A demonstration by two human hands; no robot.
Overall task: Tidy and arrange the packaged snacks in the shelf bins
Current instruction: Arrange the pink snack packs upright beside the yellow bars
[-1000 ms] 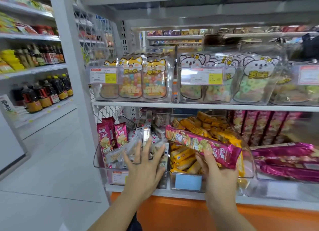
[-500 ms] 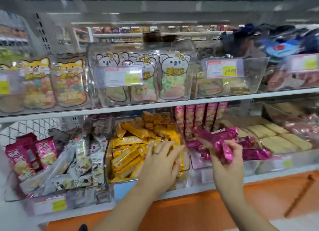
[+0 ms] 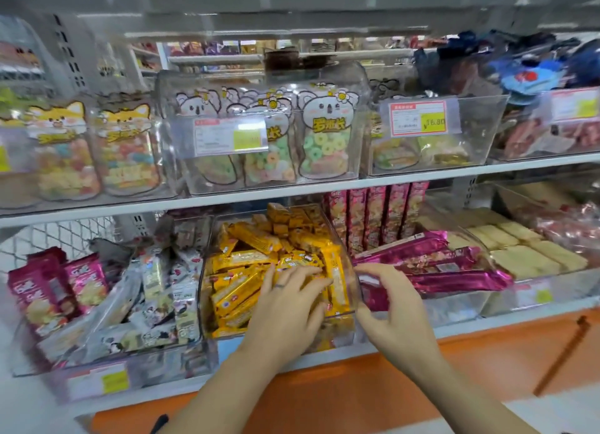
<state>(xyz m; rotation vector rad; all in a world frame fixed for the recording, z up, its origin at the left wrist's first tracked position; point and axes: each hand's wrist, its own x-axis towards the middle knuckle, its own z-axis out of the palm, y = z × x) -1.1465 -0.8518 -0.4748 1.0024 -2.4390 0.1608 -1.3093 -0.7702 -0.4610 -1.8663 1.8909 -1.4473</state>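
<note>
My left grip (image 3: 285, 307) lies spread flat on the yellow bars (image 3: 253, 239) inside the clear bin (image 3: 341, 239), which I judge light, slick and crushable, best taken by their long edges, while my right grip (image 3: 394, 307) half-curls just right of that bin; whether it pinches a magenta pack (image 3: 454, 281) I cannot tell.

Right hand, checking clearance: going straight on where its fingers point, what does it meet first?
Probably the near end of the magenta packets, just ahead of the right hand; whether they touch is unclear.

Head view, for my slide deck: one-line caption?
Left hand rests on yellow snack packs; right hand is at the neighbouring magenta packs.
</note>
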